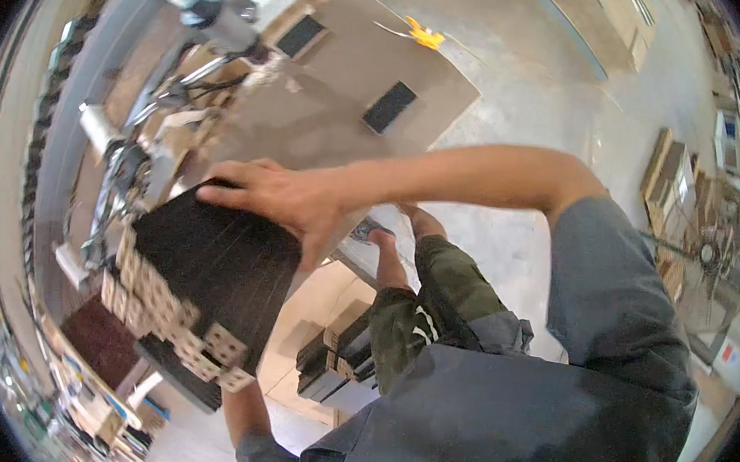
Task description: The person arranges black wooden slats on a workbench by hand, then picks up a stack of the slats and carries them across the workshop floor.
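A bundle of long black boards (219,244) lies slantwise in front of me. Their pale wooden ends (173,315) show drilled holes and are stepped unevenly. My right hand (289,202) is curled over the far end of the bundle, fingers on the top and thumb side down its edge. At the near end, my left forearm (242,409) reaches up beneath the boards. The left hand itself is hidden by them. Another dark strip (177,371) sits lower, by the near left edge of the bundle.
Machinery with a grey motor (221,24) runs along the left. A brown board (327,122) beyond my hands carries two black pieces (390,107). Near my legs, more black boards (332,360) rest on a tan surface. A floor fan (707,252) stands at the right.
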{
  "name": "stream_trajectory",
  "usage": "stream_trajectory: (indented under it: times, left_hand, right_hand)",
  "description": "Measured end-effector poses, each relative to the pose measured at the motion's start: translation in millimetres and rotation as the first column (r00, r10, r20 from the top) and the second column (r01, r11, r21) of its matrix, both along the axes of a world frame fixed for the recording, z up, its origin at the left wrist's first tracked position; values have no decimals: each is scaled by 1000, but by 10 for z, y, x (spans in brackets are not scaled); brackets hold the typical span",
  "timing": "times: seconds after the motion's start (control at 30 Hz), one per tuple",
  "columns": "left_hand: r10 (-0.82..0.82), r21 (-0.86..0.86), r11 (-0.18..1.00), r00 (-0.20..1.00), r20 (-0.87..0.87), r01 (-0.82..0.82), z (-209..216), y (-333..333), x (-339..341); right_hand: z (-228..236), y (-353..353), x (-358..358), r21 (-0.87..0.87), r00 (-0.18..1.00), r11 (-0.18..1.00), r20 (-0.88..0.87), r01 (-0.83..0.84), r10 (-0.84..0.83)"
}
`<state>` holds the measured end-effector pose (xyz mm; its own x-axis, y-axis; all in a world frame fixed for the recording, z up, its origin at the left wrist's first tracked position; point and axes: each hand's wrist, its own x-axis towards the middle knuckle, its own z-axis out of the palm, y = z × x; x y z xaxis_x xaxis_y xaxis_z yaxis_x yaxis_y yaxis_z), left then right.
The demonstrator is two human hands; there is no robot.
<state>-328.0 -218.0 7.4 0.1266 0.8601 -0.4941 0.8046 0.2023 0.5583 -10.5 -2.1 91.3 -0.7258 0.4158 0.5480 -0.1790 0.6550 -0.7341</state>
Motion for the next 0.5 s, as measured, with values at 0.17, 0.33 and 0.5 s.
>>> stream_trajectory:
  times: [0.17, 0.33, 0.5]
  left_hand:
    - [44, -21, 999, 999, -19, -44, -245, -7, -43]
    - [74, -49, 996, 997, -36, -76, -226, -3, -104]
    - [81, -31, 996, 996, -38, -82, -206, -34, -114]
  right_hand:
    - [-994, 80, 218, 54, 997, 996, -16, 72, -71]
    - [-1009, 85, 109, 78, 980, 993, -184, 94, -79]
    - [-889, -8, 119, 63, 982, 991, -154, 116, -106]
